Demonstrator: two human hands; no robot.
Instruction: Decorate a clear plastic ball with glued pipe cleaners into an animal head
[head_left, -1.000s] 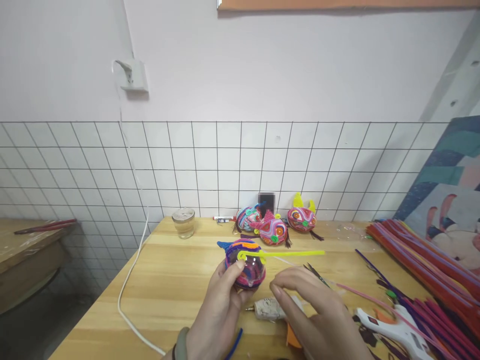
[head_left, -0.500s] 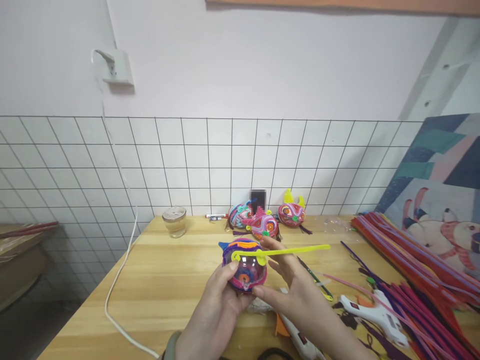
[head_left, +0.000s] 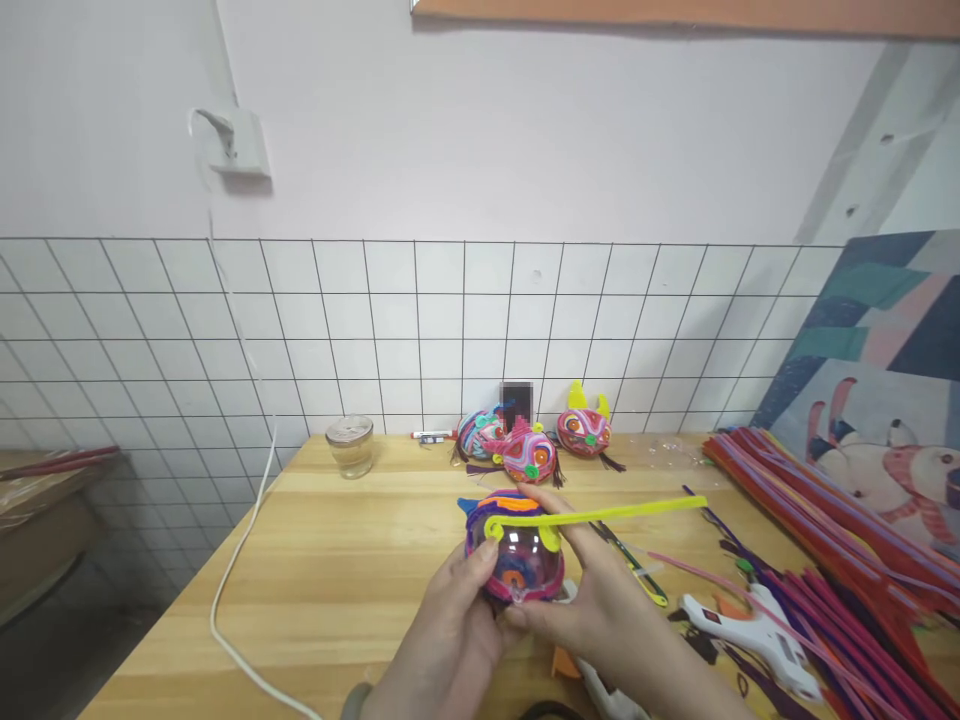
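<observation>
Both hands hold a clear plastic ball (head_left: 523, 560) partly covered with coloured pipe cleaners, purple, orange and pink, with a blue tip at its upper left. My left hand (head_left: 466, 610) grips it from below and the left, thumb on the front near a yellow curl. Around the ball's right side curves my right hand (head_left: 592, 590), thumb at the lower edge and fingers behind the top. A yellow pipe cleaner (head_left: 637, 511) runs from the curl across the ball's front and sticks out to the right, past my right fingers. The ball's back is hidden.
Several decorated balls (head_left: 583, 432) stand by the tiled wall. A glass jar (head_left: 350, 447) is at the back left, a white cable (head_left: 225, 640) along the left edge. To the right lie a white glue gun (head_left: 757, 632), scissors-like black-and-yellow tool (head_left: 634, 566) and pipe cleaner bundles (head_left: 817, 510).
Both hands have shifted slightly right and down in view with the ball. The yellow pipe cleaner moved along with it, its free end now further right. My right fingers lie closer against the ball.
</observation>
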